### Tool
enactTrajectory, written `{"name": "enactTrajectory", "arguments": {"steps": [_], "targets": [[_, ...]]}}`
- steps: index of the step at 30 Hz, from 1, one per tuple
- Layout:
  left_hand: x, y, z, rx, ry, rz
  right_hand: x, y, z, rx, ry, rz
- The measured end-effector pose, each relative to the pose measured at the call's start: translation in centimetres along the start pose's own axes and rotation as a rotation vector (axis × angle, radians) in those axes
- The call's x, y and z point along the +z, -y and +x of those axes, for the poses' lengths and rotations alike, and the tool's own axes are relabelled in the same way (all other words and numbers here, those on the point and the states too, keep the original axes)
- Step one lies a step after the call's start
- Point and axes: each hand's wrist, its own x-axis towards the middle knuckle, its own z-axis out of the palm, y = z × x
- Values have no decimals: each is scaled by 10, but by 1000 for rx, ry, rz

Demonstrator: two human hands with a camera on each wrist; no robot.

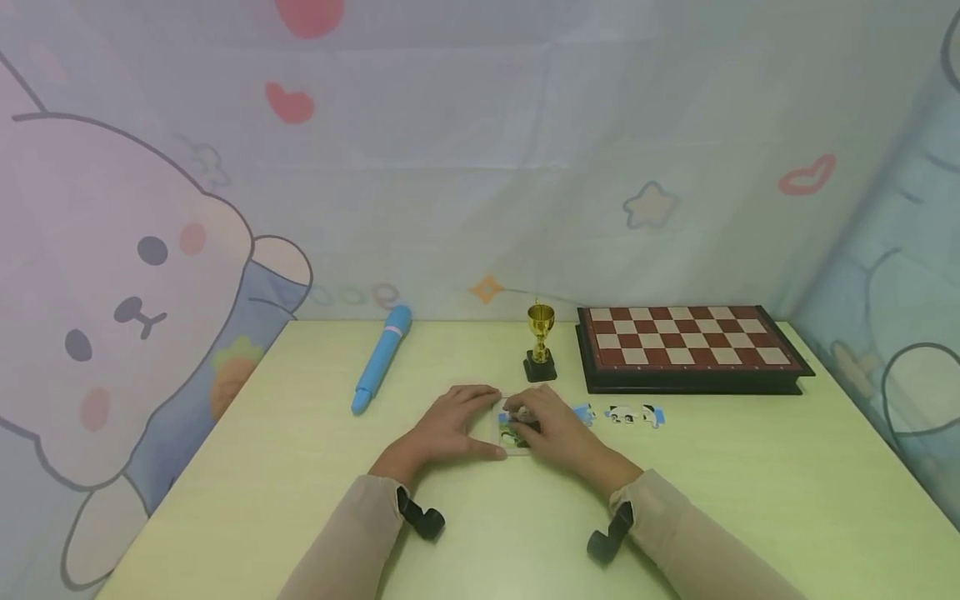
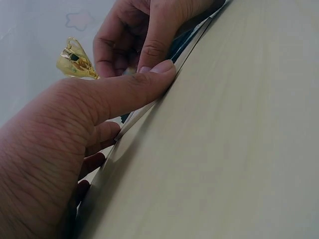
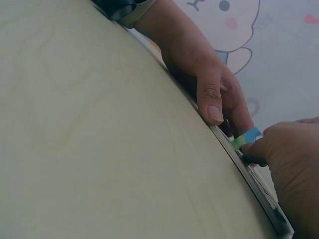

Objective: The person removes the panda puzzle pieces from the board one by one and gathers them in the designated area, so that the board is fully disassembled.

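The puzzle tray (image 1: 513, 437) lies at the table (image 1: 300, 467) centre, at 6 o'clock from the trophy (image 1: 540, 343). If the piece (image 3: 246, 139) goes down crooked, it could buckle or push its neighbours out. The right hand (image 1: 558, 432) pinches this piece with curled fingers. The left hand (image 1: 448, 429) steadies the tray: its thumb (image 2: 130, 89) presses the near edge, fingers nearly straight.

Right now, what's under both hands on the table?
A small puzzle board, mostly covered. The left hand steadies its edge; the right hand pinches a blue-green piece on it. The picture beneath is hidden.
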Motion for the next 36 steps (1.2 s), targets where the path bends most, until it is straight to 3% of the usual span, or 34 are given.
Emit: {"name": "enactTrajectory", "arguments": {"steps": [8, 17, 28, 36], "targets": [[0, -1, 0, 2, -1, -9, -1, 1, -1, -99, 44, 21], [0, 1, 1, 14, -13, -5, 0, -1, -1, -102, 42, 21], [-1, 2, 3, 7, -17, -13, -4, 0, 3, -28, 10, 25], [1, 1, 0, -5, -3, -23, -1, 0, 0, -103, -28, 23]]}}
